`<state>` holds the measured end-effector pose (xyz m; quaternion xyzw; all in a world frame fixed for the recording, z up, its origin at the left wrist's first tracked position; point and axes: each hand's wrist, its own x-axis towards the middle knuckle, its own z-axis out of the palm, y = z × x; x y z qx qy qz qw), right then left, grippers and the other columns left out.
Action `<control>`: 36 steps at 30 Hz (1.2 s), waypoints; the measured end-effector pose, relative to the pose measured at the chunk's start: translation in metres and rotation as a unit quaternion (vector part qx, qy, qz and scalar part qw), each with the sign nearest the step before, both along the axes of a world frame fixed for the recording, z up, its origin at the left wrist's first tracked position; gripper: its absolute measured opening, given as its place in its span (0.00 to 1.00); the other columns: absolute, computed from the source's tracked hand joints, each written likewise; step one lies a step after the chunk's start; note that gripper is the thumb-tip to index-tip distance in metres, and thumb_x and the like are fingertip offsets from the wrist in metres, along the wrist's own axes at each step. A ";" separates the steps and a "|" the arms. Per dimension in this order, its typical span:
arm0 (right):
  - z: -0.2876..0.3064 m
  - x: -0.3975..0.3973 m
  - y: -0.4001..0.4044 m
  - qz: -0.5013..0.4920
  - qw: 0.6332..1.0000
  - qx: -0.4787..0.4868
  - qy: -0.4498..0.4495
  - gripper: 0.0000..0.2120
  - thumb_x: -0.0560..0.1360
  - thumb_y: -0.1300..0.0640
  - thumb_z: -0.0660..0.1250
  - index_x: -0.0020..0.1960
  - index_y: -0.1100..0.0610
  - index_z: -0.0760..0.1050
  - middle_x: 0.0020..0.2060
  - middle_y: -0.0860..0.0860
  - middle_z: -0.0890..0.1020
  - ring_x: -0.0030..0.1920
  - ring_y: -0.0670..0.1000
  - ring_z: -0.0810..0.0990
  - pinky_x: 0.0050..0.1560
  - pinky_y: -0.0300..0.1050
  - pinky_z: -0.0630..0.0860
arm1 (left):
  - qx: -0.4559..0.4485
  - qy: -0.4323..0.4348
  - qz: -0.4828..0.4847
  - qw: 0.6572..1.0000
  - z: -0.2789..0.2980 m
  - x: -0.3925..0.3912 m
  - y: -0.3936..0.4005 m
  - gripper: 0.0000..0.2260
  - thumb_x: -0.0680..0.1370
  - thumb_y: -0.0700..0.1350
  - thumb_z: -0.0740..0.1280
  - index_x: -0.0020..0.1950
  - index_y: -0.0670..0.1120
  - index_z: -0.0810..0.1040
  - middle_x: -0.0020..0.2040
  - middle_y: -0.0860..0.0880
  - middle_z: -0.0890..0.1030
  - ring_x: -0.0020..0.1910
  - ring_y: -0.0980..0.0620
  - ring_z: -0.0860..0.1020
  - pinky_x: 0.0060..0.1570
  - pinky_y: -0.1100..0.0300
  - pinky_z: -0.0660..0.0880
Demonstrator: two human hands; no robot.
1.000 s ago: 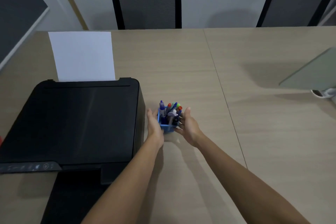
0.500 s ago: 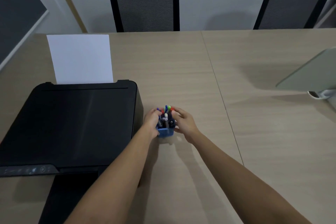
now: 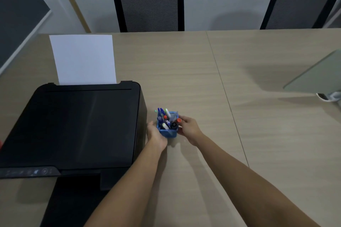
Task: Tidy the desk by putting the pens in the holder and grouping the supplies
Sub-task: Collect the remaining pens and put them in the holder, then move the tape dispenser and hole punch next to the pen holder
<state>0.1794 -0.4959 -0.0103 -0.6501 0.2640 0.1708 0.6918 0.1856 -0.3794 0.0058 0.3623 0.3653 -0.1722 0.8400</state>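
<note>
A small blue mesh pen holder (image 3: 168, 132) stands on the beige desk (image 3: 193, 79), just right of the printer. Several pens and markers (image 3: 164, 118) stick out of it, blue, green, white and red-capped. My left hand (image 3: 154, 134) presses against the holder's left side. My right hand (image 3: 188, 128) is at its right side, with the fingers pinching a red-capped marker (image 3: 178, 120) at the holder's rim. The holder's lower walls are partly hidden by my hands.
A black printer (image 3: 73, 125) with a white sheet (image 3: 83, 59) in its feed fills the left of the desk. A grey-green tilted panel (image 3: 317, 75) stands at the right edge. Two black mesh chairs (image 3: 149, 7) stand behind the desk.
My hands went from cupping the holder to closing over the pens, then spread again. The right hand now grips a red-capped marker, and the pens lean more to the left.
</note>
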 end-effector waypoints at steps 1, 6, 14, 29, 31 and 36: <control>-0.001 0.003 0.002 0.002 1.000 -0.003 -0.003 0.17 0.80 0.65 0.56 0.65 0.62 0.77 0.59 0.66 0.80 0.48 0.56 0.78 0.52 0.54 0.77 | -0.001 -0.002 0.016 1.000 0.000 0.000 -0.001 0.16 0.77 0.44 0.52 0.45 0.41 0.78 0.44 0.40 0.75 0.40 0.43 0.74 0.52 0.49 0.72; -0.006 0.014 0.013 0.021 1.000 -0.011 -0.006 0.16 0.81 0.61 0.58 0.66 0.60 0.77 0.60 0.66 0.80 0.50 0.57 0.78 0.59 0.60 0.77 | -0.001 -0.005 0.067 0.998 -0.006 0.010 0.006 0.17 0.78 0.45 0.52 0.42 0.42 0.79 0.42 0.42 0.78 0.39 0.45 0.76 0.47 0.51 0.74; -0.005 0.023 0.029 0.033 0.999 -0.002 -0.001 0.18 0.79 0.64 0.57 0.65 0.58 0.77 0.59 0.64 0.81 0.50 0.58 0.79 0.57 0.59 0.78 | 0.012 -0.016 0.072 0.997 -0.009 0.009 0.015 0.18 0.80 0.45 0.49 0.49 0.44 0.79 0.45 0.43 0.79 0.43 0.46 0.77 0.48 0.52 0.75; 0.090 0.017 0.020 -0.023 0.980 -0.150 -0.127 0.17 0.81 0.62 0.55 0.66 0.65 0.74 0.39 0.51 0.75 0.42 0.52 0.73 0.47 0.45 0.71 | -0.002 -0.036 -0.018 0.999 0.099 -0.033 0.013 0.13 0.80 0.46 0.55 0.37 0.45 0.70 0.35 0.46 0.75 0.34 0.51 0.71 0.37 0.61 0.66; 0.115 0.020 0.040 -0.031 0.980 -0.124 -0.154 0.16 0.81 0.63 0.54 0.65 0.67 0.73 0.36 0.52 0.74 0.36 0.50 0.72 0.39 0.42 0.70 | -0.002 -0.058 -0.042 0.997 0.134 -0.037 0.039 0.14 0.80 0.50 0.55 0.41 0.43 0.73 0.37 0.45 0.79 0.37 0.50 0.73 0.36 0.59 0.64; 0.160 0.017 0.143 0.041 0.978 -0.055 -0.195 0.17 0.83 0.61 0.54 0.67 0.68 0.70 0.57 0.66 0.79 0.59 0.61 0.80 0.62 0.51 0.75 | 0.057 -0.163 0.007 0.985 0.193 -0.045 0.173 0.26 0.82 0.50 0.54 0.78 0.42 0.56 0.79 0.43 0.59 0.78 0.45 0.56 0.76 0.47 0.54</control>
